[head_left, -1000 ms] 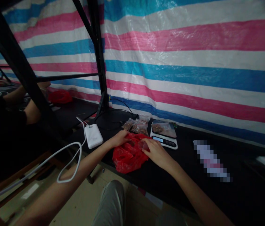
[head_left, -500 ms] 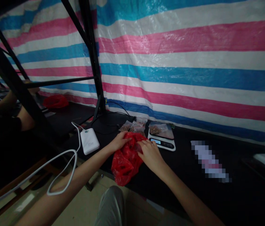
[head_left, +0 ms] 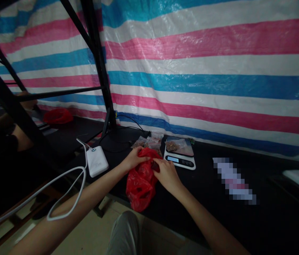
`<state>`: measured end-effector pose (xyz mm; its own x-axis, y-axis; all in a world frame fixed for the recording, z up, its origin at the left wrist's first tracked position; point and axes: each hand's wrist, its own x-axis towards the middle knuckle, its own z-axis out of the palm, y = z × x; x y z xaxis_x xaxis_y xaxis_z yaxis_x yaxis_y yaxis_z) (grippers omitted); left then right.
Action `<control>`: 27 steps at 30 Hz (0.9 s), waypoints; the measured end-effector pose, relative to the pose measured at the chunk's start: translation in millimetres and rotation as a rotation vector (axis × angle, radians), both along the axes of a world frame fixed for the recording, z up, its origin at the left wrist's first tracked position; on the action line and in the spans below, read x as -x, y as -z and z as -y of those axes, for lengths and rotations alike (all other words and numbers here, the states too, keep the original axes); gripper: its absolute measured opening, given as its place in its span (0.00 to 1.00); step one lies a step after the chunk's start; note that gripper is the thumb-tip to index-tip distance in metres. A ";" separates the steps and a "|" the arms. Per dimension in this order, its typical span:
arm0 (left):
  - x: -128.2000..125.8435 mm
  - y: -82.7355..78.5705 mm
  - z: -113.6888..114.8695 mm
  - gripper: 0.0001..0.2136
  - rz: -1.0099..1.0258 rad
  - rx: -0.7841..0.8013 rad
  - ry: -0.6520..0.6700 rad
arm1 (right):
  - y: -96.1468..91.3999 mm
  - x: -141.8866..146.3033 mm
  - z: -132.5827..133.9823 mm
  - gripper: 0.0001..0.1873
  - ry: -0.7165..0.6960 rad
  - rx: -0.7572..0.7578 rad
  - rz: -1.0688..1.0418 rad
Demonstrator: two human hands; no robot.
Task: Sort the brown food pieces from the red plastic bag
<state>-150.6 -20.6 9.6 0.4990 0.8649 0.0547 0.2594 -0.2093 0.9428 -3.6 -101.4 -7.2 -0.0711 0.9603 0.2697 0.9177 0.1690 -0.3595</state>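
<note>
We've got both hands on the red bag (head_left: 141, 177) at the near table (head_left: 245, 219) edge: left hand (head_left: 134, 158) pinches the top rim, right hand (head_left: 165, 172) grips the mouth, likely holding it open. Bag sags over the edge. Scale (head_left: 179, 158) with a packet sits just behind, power bank (head_left: 97, 161) to the left. Black table, striped tarp (head_left: 205, 71) backdrop, dim light.
</note>
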 end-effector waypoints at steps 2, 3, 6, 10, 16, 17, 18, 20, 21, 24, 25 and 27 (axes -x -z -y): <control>2.2 1.8 -2.0 0.21 -0.095 -0.083 0.022 | 0.0 -0.4 -0.3 0.19 0.001 0.004 -0.004; 3.1 2.5 -3.2 0.22 -0.145 -0.127 0.030 | 0.0 -0.4 -0.2 0.19 0.004 0.004 -0.005; 4.3 1.7 -5.2 0.22 -0.261 -0.201 0.077 | 0.1 0.1 0.5 0.19 0.016 0.001 -0.004; 2.1 -5.3 -1.8 0.22 -0.314 -0.277 0.119 | 0.7 1.1 1.6 0.18 0.017 0.000 0.003; -1.7 -11.4 2.3 0.24 -0.409 -0.350 0.112 | 1.9 1.2 3.3 0.17 0.005 -0.028 -0.017; -1.6 -11.6 1.2 0.23 -0.443 -0.367 0.112 | 2.3 1.1 3.3 0.18 0.001 -0.029 -0.024; -1.2 -11.6 -0.2 0.22 -0.476 -0.386 0.110 | 2.7 1.0 3.2 0.18 -0.002 -0.030 -0.031; 0.0 -10.7 -3.5 0.22 -0.530 -0.432 0.090 | 3.6 1.1 2.8 0.19 -0.005 -0.032 -0.043; 0.6 -9.9 -4.9 0.23 -0.553 -0.459 0.072 | 3.9 1.3 2.6 0.19 -0.007 -0.032 -0.047; 1.7 -7.2 -7.2 0.25 -0.641 -0.485 0.022 | 3.8 1.8 2.6 0.20 -0.006 -0.033 -0.053; 1.6 -6.8 -7.4 0.25 -0.666 -0.476 0.015 | 3.6 1.9 2.7 0.20 -0.005 -0.035 -0.053; 1.0 -7.5 -7.3 0.24 -0.682 -0.434 0.020 | 3.0 1.9 3.0 0.19 -0.005 -0.040 -0.049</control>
